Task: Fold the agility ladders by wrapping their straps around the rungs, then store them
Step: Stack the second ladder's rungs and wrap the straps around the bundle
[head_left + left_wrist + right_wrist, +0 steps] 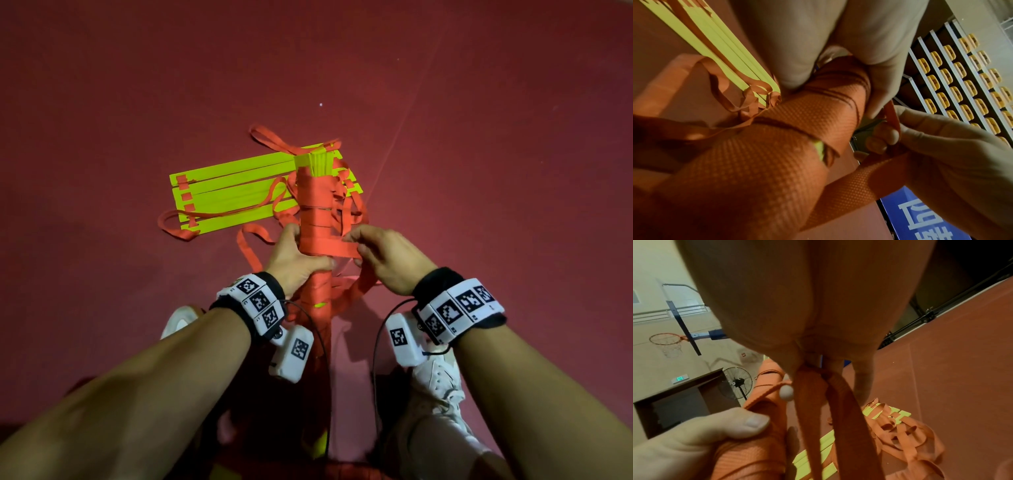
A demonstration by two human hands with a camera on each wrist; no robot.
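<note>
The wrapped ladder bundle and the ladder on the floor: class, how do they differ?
The wrapped ladder bundle is held up by the left hand, its rungs bound in strap; the ladder on the floor lies flat, rungs bare, straps loose. The right hand pinches the bundle's strap. Both have yellow rungs and orange straps.

Indoor sports hall. Evidence: basketball hoop (pixel 666 339) on a wall-mounted backboard arm, red court floor (pixel 479 137), tiered rows of yellow spectator seats (pixel 966 78). Pedestal fan (pixel 737 382) stands near the wall.
</note>
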